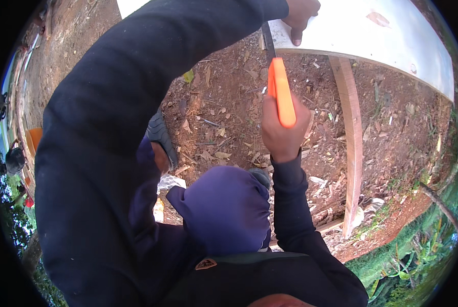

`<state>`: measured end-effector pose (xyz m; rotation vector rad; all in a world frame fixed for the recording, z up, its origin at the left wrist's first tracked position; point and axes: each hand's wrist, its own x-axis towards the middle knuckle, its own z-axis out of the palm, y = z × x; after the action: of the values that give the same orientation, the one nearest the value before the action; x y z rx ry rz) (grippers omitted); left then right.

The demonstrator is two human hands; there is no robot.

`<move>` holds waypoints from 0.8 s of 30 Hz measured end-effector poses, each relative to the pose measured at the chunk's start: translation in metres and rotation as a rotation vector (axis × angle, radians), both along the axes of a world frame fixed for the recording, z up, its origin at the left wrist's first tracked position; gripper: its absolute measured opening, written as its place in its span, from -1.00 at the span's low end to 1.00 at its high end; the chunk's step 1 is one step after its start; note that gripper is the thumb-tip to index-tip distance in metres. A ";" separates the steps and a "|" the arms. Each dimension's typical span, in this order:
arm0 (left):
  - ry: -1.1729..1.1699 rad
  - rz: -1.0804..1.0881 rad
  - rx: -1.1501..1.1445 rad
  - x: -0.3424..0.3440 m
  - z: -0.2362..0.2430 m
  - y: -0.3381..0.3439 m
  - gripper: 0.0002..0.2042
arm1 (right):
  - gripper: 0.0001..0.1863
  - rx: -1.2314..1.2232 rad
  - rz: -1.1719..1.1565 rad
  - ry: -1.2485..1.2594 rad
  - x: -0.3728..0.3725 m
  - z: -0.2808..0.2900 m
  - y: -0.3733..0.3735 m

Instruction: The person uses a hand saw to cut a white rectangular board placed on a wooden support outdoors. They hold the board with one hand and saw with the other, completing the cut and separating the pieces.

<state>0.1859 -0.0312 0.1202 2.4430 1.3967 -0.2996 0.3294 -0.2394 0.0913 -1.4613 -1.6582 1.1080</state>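
Observation:
My right hand is wrapped round the orange handle of a handsaw. Its dark blade points away from me and meets the near edge of a white board, where my sleeve hides part of it. My left arm reaches across the top of the view. At its end my left hand rests on the board just right of the blade, with one finger stretched out toward the near edge; its other fingers are partly cut off by the top of the picture.
A wooden post stands under the board on the right. Wood chips and dry leaves litter the brown ground. My knee in purple cloth is bent below the saw, and a dark shoe is on the left. Green plants grow lower right.

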 end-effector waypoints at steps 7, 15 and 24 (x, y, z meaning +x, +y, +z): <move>0.034 -0.022 -0.004 -0.002 -0.012 0.003 -0.30 | -0.82 -0.059 0.067 -0.140 0.085 0.039 -0.122; 0.062 -0.008 0.038 -0.006 -0.011 -0.006 -0.23 | -0.91 -0.078 -0.004 0.060 0.020 -0.004 -0.029; 0.008 0.023 0.066 -0.010 -0.017 -0.007 -0.18 | -0.92 0.029 0.074 -0.004 0.027 -0.006 -0.034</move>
<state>0.1759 -0.0380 0.1031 2.4792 1.4598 -0.2625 0.3565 -0.2739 0.0852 -1.3950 -1.7361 1.1170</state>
